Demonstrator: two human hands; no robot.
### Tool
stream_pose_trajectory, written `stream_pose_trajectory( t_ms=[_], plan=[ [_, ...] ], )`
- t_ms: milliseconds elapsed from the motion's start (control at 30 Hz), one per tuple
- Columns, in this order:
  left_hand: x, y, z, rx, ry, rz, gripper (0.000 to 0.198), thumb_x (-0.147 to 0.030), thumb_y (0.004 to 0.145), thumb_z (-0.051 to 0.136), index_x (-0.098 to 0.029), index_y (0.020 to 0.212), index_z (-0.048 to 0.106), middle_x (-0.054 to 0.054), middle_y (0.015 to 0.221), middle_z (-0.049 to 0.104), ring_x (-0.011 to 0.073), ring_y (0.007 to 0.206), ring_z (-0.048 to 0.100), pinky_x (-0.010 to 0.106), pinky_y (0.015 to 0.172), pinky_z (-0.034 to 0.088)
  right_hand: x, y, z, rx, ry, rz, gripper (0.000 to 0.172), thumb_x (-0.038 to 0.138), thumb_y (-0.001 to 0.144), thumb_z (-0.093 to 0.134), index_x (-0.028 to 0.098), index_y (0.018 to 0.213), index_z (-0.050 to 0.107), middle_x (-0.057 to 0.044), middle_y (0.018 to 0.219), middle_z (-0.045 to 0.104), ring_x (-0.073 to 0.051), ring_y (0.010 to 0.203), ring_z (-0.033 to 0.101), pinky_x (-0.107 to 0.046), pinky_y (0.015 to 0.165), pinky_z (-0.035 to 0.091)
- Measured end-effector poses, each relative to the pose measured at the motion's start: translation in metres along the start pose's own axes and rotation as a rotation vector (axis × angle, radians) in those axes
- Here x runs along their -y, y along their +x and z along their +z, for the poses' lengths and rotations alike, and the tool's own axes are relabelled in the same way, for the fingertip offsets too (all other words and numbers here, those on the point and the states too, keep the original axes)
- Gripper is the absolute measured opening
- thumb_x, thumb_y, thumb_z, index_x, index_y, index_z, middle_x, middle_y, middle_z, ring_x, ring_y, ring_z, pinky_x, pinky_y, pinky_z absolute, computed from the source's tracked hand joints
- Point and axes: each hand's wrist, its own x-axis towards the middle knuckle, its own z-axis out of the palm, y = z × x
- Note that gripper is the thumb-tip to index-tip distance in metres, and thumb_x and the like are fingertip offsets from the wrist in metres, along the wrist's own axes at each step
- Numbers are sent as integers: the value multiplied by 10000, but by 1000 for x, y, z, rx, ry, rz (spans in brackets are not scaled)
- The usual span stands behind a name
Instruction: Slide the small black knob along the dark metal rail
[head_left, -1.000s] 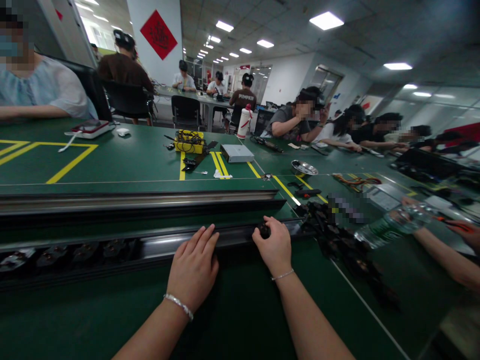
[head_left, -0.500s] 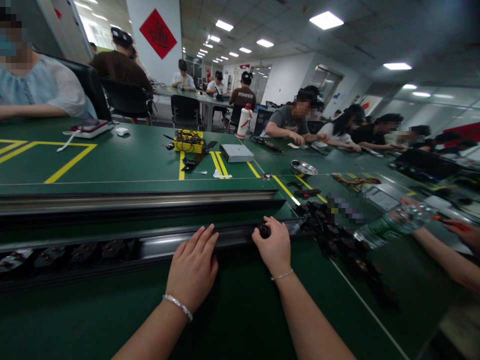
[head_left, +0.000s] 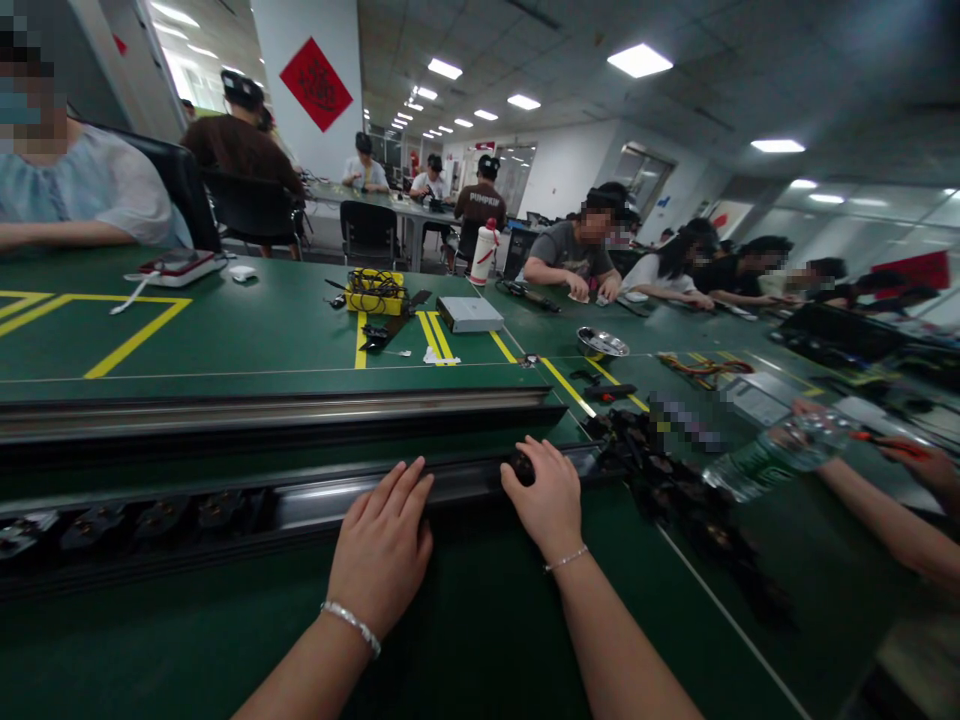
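Note:
A long black metal channel (head_left: 465, 486) lies across the green table in front of me. My left hand (head_left: 381, 548) rests on its near edge, fingers stretched out and holding nothing. Farther right along the channel, my right hand (head_left: 546, 498) is curled round a small dark round piece (head_left: 522, 467), whose kind I cannot make out. Several black socket-like modules (head_left: 161, 518) sit in a row inside the channel's left part. Just past its right end lies a heap of similar black parts (head_left: 675, 480).
Behind the channel lies a second long rail (head_left: 262, 420). Farther back are a yellow box of cables (head_left: 375, 290), a grey metal box (head_left: 471, 313) and a metal bowl (head_left: 602, 343). At right, a co-worker's arm (head_left: 885, 510) reaches in beside a plastic bottle (head_left: 776, 455).
The view has tilted slightly, so most things sit a little lower or farther left. Both my hands keep nearly the same places on the channel, the right one still round the dark piece.

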Motion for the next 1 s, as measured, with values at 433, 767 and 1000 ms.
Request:
stream_pose_trajectory(
  t_ms=[433, 767, 1000],
  plan=[
    [1, 0, 0, 2, 29, 3, 422, -215, 789, 405, -253, 1203, 475, -26, 1350, 419, 189, 1230, 387, 380, 936, 371, 2, 1, 3, -1, 34, 28, 327, 357, 734, 514, 206, 1005, 617, -62, 1133, 596, -258, 1157, 437, -488, 991, 232],
    [1, 0, 1, -27, 23, 23, 424, -202, 779, 418, -248, 1194, 491, -1, 1340, 433, 202, 1214, 410, 381, 922, 382, 3, 1, 5, -22, 49, 43, 320, 337, 722, 518, 197, 991, 620, -67, 1117, 606, -248, 1143, 454, -479, 998, 215],
    [2, -1, 2, 11, 44, 13, 423, -215, 793, 396, -247, 1209, 468, -29, 1361, 401, 189, 1237, 376, 378, 937, 366, 4, 1, 4, -25, 73, 55, 315, 327, 719, 509, 190, 980, 621, -74, 1116, 605, -248, 1137, 460, -467, 990, 225]
  ],
)
